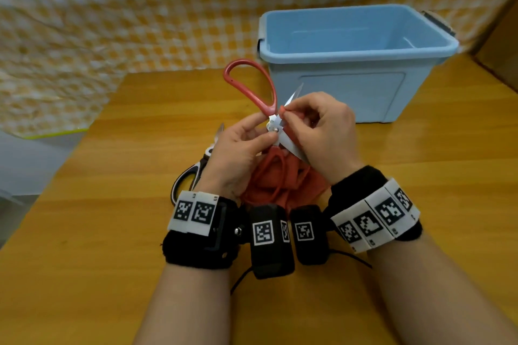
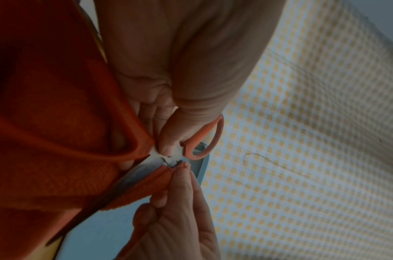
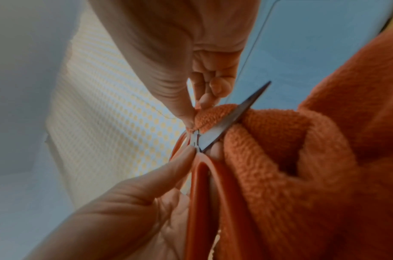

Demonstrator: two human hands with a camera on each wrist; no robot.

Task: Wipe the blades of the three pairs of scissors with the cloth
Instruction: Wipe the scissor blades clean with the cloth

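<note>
Your left hand (image 1: 238, 148) pinches the red-handled scissors (image 1: 252, 87) at the pivot, thumb and forefinger closed on the metal; the pair is held off the table (image 1: 112, 204), blades spread, one handle loop rising toward 11 o'clock. Your right hand (image 1: 322, 131) pinches a fold of the orange cloth (image 1: 280, 182) round the blade (image 3: 246, 109) right at the pivot, and the rest of the cloth hangs below both hands. A second pair, black-and-white scissors (image 1: 193, 171), lies on the table at 9 o'clock of your left wrist, partly hidden. A third pair is not visible. The blue bin (image 1: 356, 59) stands at 1 o'clock, nothing visible inside.

Judgement: wiping of this pair is in hand, at the root of the blade. The next move calls for drawing the fold outward to the tip, fingers kept off the edge, pivot grip firm.
</note>
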